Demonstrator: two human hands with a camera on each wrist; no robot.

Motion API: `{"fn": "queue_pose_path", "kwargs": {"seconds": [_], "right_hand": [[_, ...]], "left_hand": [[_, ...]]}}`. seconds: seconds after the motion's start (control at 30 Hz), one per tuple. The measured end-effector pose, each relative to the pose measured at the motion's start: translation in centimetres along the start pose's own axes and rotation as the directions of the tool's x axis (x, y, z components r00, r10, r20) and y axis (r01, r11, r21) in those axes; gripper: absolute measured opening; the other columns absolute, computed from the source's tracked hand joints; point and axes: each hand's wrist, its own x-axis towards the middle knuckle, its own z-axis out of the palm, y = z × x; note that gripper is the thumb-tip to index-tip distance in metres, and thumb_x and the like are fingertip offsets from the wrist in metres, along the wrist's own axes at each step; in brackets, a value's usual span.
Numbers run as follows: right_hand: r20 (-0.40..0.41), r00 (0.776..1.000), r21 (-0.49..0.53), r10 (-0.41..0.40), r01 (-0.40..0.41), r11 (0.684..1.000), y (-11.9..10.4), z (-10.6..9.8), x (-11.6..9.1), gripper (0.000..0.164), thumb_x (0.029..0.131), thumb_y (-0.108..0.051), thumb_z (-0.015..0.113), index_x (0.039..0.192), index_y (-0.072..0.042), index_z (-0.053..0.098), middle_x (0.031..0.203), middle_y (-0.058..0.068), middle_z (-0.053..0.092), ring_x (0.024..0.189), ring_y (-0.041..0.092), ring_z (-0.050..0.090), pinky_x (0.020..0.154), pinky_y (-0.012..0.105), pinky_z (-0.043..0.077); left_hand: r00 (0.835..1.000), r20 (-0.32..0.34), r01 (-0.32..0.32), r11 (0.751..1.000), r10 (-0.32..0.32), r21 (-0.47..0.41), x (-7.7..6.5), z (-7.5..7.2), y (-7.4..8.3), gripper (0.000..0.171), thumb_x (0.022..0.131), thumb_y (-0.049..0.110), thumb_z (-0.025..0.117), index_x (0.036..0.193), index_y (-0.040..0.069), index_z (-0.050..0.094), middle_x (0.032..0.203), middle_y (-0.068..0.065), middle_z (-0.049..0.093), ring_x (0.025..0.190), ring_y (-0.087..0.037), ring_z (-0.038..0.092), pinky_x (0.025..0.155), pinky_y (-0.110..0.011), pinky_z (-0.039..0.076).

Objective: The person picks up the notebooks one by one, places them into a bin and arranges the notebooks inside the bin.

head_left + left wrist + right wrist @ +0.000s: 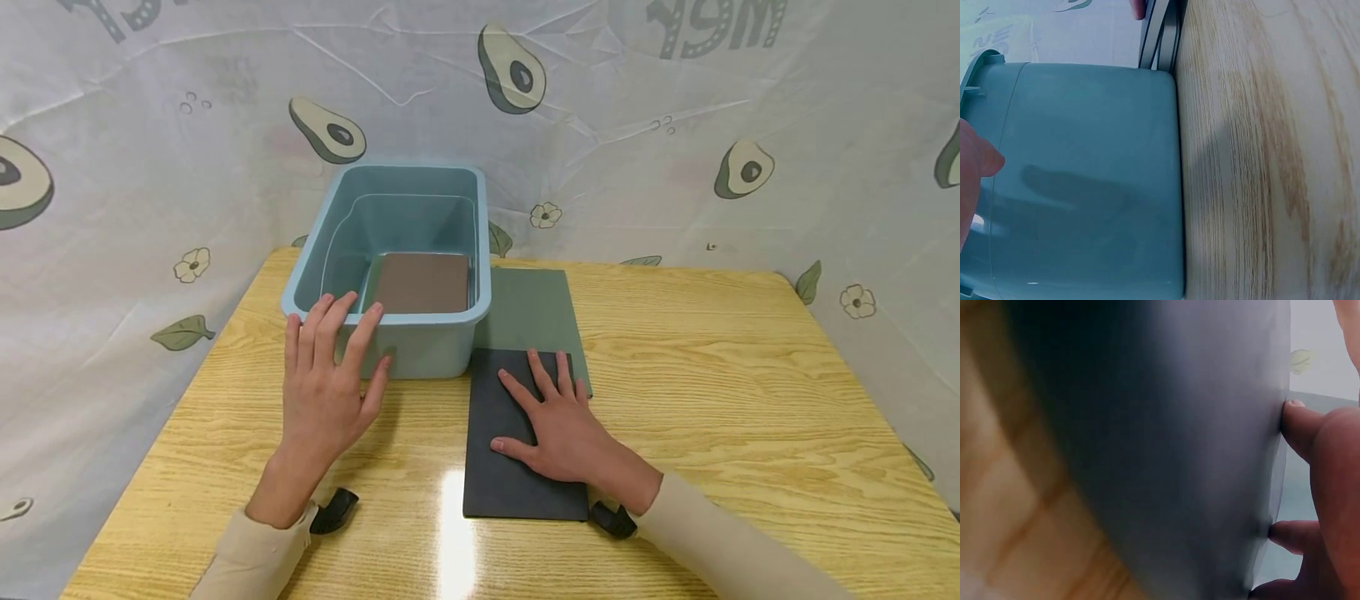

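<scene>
A blue plastic tub (427,350) stands at the back left of the table. Over its front rim reach the loosely bent fingers of my left hand (326,392); whether they touch it cannot be told. In the left wrist view, the thumb (988,159) shows beside the tub wall (1097,169). With fingers spread, my right hand (562,429) rests flat on a dark grey notebook (491,483). Its far end overlaps a green notebook (525,304) lying right of the tub. Inside the tub lies a brown notebook (423,283), with a green edge beside it.
The wooden table (712,375) extends to the right of the notebooks. Behind it hangs a pale cloth (615,200) printed with avocados and flowers. A black wrist device (335,511) sits at the left cuff, another (613,521) at the right.
</scene>
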Motion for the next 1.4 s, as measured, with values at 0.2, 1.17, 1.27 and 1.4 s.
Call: {"fn": "queue_pose_path", "kwargs": {"seconds": [0.2,1.17,1.27,1.4], "right_hand": [[-0.027,1.000,0.146,0.012,-0.008,0.989,0.5,-0.3,-0.6,0.081,0.100,-0.053,0.068,0.167,-0.020,0.037,0.179,0.023,0.007,0.164,0.054,-0.003,0.121,0.081,0.020],[0.289,0.850,0.951,0.440,-0.307,-0.032,4.3,-5.5,-1.5,0.063,0.112,-0.028,0.045,0.168,-0.007,0.025,0.177,0.015,0.017,0.154,0.043,0.038,0.108,0.045,0.056],[0.292,0.852,0.951,0.436,-0.307,-0.038,4.3,-5.5,-1.4,0.063,0.112,-0.027,0.047,0.167,-0.005,0.027,0.177,0.016,0.019,0.154,0.044,0.038,0.111,0.046,0.054],[0.295,0.866,0.948,0.403,-0.317,-0.013,4.4,-5.2,-1.1,0.059,0.112,-0.025,0.049,0.163,-0.001,0.034,0.170,0.020,0.029,0.149,0.039,0.046,0.108,0.041,0.055]], "left_hand": [[1.000,-0.005,-0.003,1.000,0.003,0.000,-0.1,0.0,0.0,0.066,0.092,0.019,0.070,0.155,0.013,0.054,0.156,-0.023,0.051,0.147,-0.047,0.043,0.120,-0.072,0.027],[1.000,0.001,0.000,1.000,0.000,-0.004,-0.1,0.0,-0.1,0.066,0.092,0.019,0.070,0.156,0.014,0.054,0.157,-0.023,0.050,0.147,-0.047,0.043,0.120,-0.073,0.027],[1.000,0.003,0.000,1.000,0.000,-0.003,-0.1,0.0,-0.1,0.067,0.091,0.019,0.071,0.156,0.014,0.053,0.157,-0.024,0.050,0.147,-0.047,0.043,0.120,-0.073,0.027],[1.000,0.004,-0.001,1.000,0.001,-0.003,-0.1,0.0,-0.1,0.067,0.091,0.019,0.070,0.156,0.014,0.053,0.157,-0.023,0.050,0.148,-0.047,0.043,0.120,-0.073,0.026]]}}
